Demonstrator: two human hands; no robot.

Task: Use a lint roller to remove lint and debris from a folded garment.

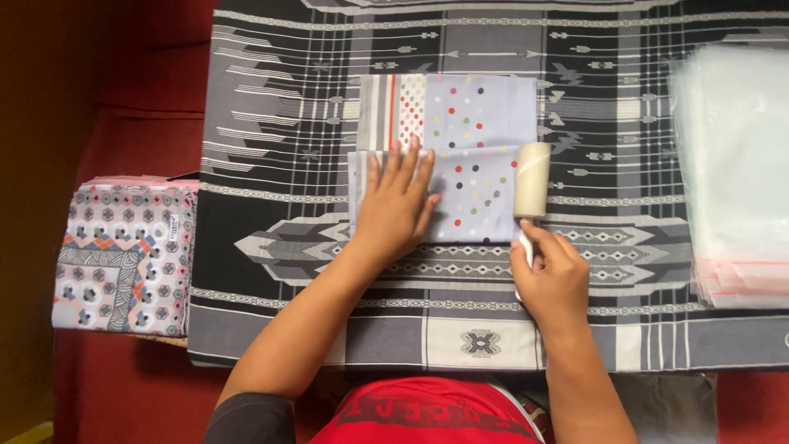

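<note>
**Lint roller meets folded dotted cloth**

A person's left hand (pixel 397 202) lies open and flat, fingers spread, on a folded pale lilac cloth (pixel 460 156) printed with coloured dots, which rests near the middle of a table covered in a grey, black and white patterned cloth (pixel 288 164). The right hand (pixel 552 278) is closed around the white handle of a lint roller (pixel 532 181), whose cream cylinder sits on the folded cloth's right edge. A stack of clear plastic bags (pixel 735 173) lies at the table's right. A pile of folded geometric-print fabric (pixel 123 255) sits off the table's left edge.
</note>
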